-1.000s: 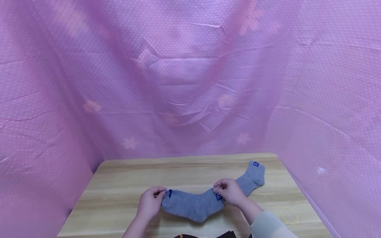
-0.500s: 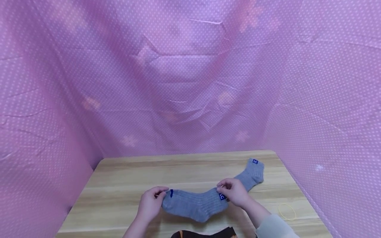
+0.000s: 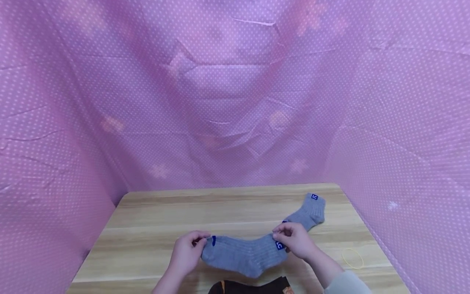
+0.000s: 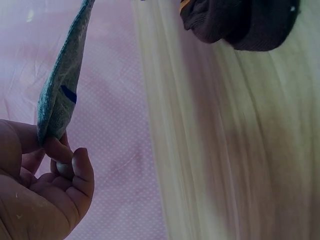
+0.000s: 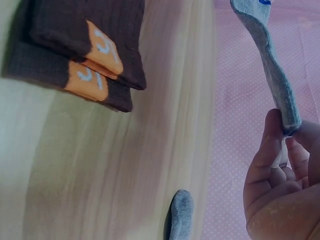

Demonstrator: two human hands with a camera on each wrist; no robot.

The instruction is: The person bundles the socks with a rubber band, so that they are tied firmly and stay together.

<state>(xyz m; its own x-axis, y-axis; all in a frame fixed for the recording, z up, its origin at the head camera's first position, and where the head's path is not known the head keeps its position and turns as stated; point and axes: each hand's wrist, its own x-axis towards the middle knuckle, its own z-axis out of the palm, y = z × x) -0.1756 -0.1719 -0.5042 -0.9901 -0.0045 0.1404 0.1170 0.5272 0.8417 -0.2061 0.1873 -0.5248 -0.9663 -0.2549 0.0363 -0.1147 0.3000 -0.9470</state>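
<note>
A grey-blue ribbed sock point(image 3: 242, 256) is stretched level between both hands, its heel hanging down in the middle. My left hand point(image 3: 187, 252) pinches the toe end beside a dark blue mark; the left wrist view shows thumb and finger on the sock's tip point(image 4: 60, 100). With thumb and forefinger my right hand point(image 3: 298, 241) pinches the cuff, next to a blue "LC" label. In the right wrist view the sock point(image 5: 272, 70) appears edge-on above that hand. A matching grey sock point(image 3: 310, 212) lies on the table behind the right hand, its toe partly hidden.
Dark brown socks point(image 3: 253, 286) with orange patches lie at the near edge of the wooden table point(image 3: 161, 220); the right wrist view shows two stacked cuffs point(image 5: 95, 55). A thin yellow band point(image 3: 352, 259) lies at the right. Pink dotted cloth point(image 3: 227, 122) surrounds the table.
Both hands and the held sock have shifted slightly to the right in the head view. The right hand moved more, and more of the dark socks shows at the bottom.
</note>
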